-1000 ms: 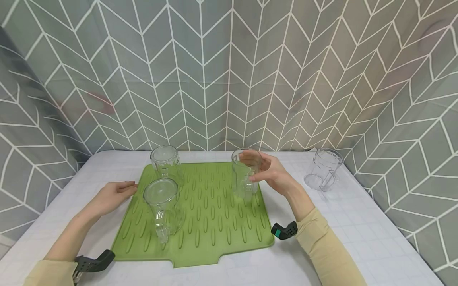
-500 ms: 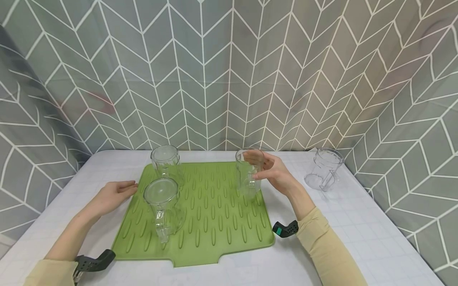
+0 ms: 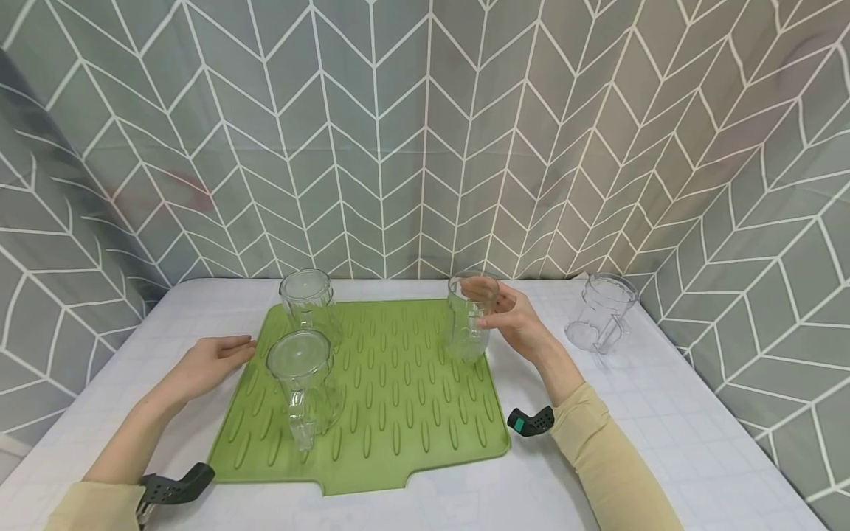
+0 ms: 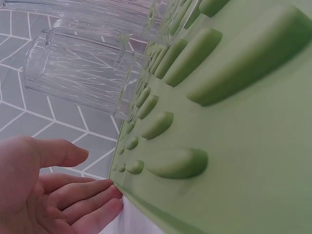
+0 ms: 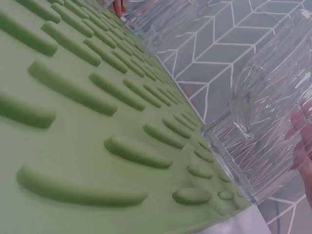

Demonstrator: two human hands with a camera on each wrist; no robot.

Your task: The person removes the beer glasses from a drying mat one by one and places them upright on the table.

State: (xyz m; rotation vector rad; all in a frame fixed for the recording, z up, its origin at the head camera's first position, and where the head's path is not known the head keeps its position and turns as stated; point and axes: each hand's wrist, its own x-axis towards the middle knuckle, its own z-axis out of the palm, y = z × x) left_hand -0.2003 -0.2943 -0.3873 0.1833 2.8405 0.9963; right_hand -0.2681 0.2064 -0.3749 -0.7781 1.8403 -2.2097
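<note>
My right hand (image 3: 521, 321) grips a clear glass mug (image 3: 468, 324) by its side, thumb in front and fingers behind. The mug is upright at the back right of a green ridged drying mat (image 3: 392, 383); in the right wrist view, its lower end (image 5: 229, 161) is right at the mat's surface. My left hand (image 3: 212, 360) holds nothing. Its extended fingertips are at the mat's left edge, as the left wrist view also shows (image 4: 68, 195). Two more clear mugs stand on the mat's left side, one in front (image 3: 302, 387) and one behind (image 3: 307, 295).
Another clear mug (image 3: 600, 313) stands on the white-covered table (image 3: 664, 435), off the mat to the right. A grey curtain (image 3: 425, 147) with white chevron lines closes off the back and sides. Black wrist cameras sit on both forearms.
My right hand and the mug in it have shifted a little to the right and slightly back along the mat. The left hand and the other mugs have stayed put.
</note>
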